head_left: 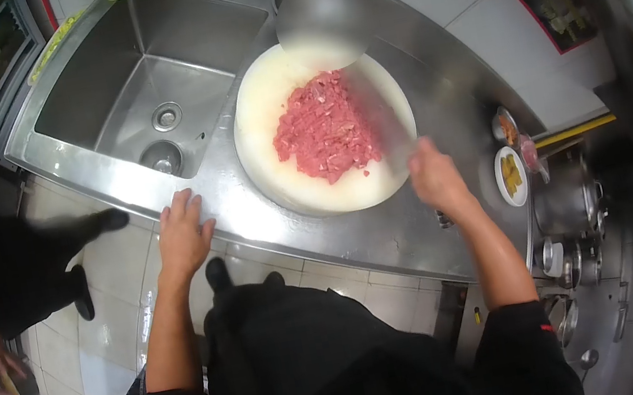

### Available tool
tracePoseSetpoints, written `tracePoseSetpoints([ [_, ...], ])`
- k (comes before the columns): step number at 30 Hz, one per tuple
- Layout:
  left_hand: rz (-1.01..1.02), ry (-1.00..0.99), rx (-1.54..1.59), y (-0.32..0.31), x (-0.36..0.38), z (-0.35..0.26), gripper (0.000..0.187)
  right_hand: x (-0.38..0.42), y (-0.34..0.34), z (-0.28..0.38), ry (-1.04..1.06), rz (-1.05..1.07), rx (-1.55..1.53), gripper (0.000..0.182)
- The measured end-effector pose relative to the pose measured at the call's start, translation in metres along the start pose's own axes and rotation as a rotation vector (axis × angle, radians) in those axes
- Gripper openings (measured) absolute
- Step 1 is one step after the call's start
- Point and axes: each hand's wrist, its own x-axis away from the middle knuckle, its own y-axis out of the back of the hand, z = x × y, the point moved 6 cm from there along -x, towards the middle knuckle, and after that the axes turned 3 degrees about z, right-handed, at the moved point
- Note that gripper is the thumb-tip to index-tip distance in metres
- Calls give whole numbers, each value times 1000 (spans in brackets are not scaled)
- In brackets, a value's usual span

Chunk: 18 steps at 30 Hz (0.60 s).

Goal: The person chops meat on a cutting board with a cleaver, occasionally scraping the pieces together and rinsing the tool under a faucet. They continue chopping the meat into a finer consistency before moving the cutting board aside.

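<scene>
Chopped raw meat [327,129] lies in a heap on a thick round white chopping block [259,136], which stands on the steel counter. My right hand [437,176] is closed in a fist at the block's right edge, around the handle of a cleaver. The cleaver's wide blade [392,121] is smeared by motion and extends over the right side of the meat. My left hand [184,229] rests on the counter's front edge, left of the block, with its fingers stretched out and nothing in them.
A steel sink [177,78] is to the left. Behind the block is a blurred round grey shape [320,23]. At right are a white dish [511,177] with yellow pieces, a small bowl [504,127] and pots [566,196]. Another person [14,259] stands at far left.
</scene>
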Motion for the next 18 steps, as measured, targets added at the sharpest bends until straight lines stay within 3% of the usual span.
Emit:
tracePoseSetpoints([
  [3, 64, 26, -3, 6, -2, -7, 49, 4, 29, 22, -94, 106, -27, 24],
  [4, 44, 21, 12, 7, -3, -4, 50, 13, 33, 24, -25, 22, -11, 25],
  [7, 63, 2, -12, -11, 7, 4, 52, 11, -15, 19, -61, 214, 89, 27],
  [8, 89, 2, -64, -23, 14, 8, 53, 10, -3, 26, -106, 226, 31, 24],
  [10, 44, 16, -85, -22, -7, 10, 54, 8, 31, 24, 99, 108, 121, 25],
  [12, 37, 36, -47, -9, -12, 13, 55, 18, 18, 18, 37, -84, 39, 28],
  [15, 63, 14, -10, -8, 6, 4, 56, 8, 2, 5, -42, 164, 157, 27],
  [18, 2, -22, 6, -6, 6, 9, 59, 3, 4, 18, 136, 25, 20, 30],
])
